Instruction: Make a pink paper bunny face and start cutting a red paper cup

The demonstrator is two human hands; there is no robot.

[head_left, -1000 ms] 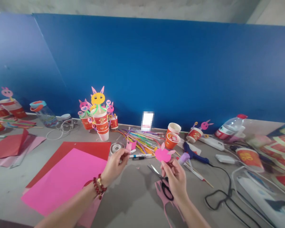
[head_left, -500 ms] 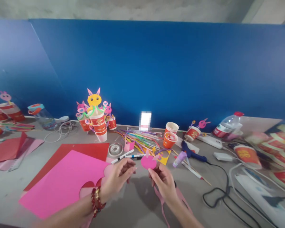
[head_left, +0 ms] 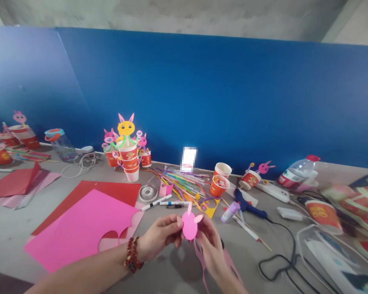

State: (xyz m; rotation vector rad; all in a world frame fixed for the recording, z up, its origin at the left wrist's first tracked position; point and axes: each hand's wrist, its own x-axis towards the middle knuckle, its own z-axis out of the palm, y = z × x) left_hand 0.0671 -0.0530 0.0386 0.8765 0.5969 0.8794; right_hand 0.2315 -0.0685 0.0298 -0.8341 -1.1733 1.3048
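Note:
A pink paper oval with two lighter pink ears (head_left: 189, 225) is held upright between my hands. My left hand (head_left: 163, 234) pinches its left edge between thumb and fingers. On its right side, my right hand (head_left: 209, 241) grips the edge near the lower ear, fingers closed. Pale pink cut paper (head_left: 201, 261) lies under my right wrist. Left of my hands, a bright pink sheet (head_left: 82, 228) with curved cut-outs rests over a red sheet (head_left: 116, 192). Markers (head_left: 156, 202) and a roll of tape (head_left: 148, 192) lie just beyond my left hand.
Colourful pipe cleaners (head_left: 184, 181) are heaped at the centre back. Stacked decorated cups (head_left: 130, 163) stand left of them, other cups (head_left: 220, 185) right. A glue stick (head_left: 231, 212), blue glue gun (head_left: 250, 206), bottle (head_left: 297, 171) and cables (head_left: 294, 241) occupy the right side.
My left hand has moved right and now grips the paper oval. The oval has turned upright and come lower, with its ears more clearly visible. The camera view has shifted slightly.

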